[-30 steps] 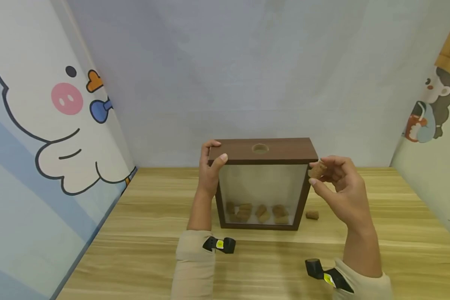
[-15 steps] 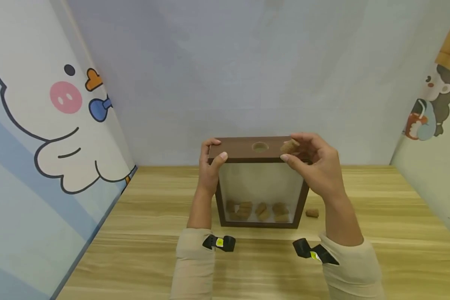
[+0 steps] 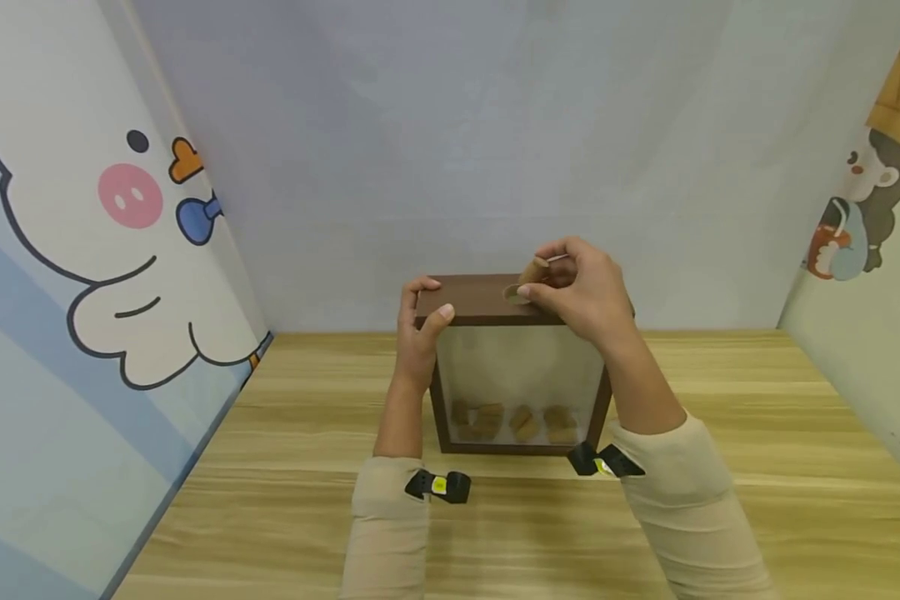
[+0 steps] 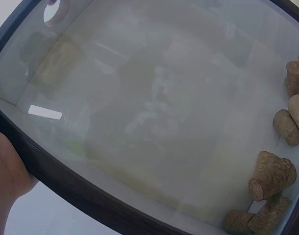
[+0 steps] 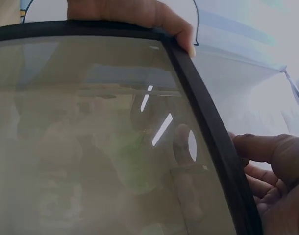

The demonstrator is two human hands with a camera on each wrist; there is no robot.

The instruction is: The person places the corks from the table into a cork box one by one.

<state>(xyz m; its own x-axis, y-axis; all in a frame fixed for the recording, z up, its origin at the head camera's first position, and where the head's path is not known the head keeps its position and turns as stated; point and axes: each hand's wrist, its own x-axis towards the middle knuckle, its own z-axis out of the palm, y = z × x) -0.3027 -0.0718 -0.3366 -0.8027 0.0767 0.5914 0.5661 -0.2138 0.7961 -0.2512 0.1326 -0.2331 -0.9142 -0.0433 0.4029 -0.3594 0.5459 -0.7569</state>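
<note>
A shadow box (image 3: 468, 298) with a dark wooden frame and a clear front stands upright, a round hole (image 3: 513, 294) in its top. My left hand (image 3: 418, 346) grips its upper left corner, thumb in front and fingers over the top. Between the thumb and fingers of my right hand (image 3: 588, 287), a wine cork (image 3: 534, 270) is pinched and tilted right above the hole. Several corks (image 4: 273, 178) lie at the bottom inside the box. In the right wrist view, the frame hides the cork held by my right hand (image 5: 286, 171).
The box rests on a wood-grain table (image 3: 307, 392). Behind it hangs a pale grey cloth backdrop (image 3: 450, 150). Printed cartoon panels flank the table, a white character (image 3: 67, 167) at left and a figure (image 3: 870, 183) at right.
My right hand has carried the cork left from beside the box to its top hole. My left hand stays put. The loose cork on the table is now hidden behind my right arm.
</note>
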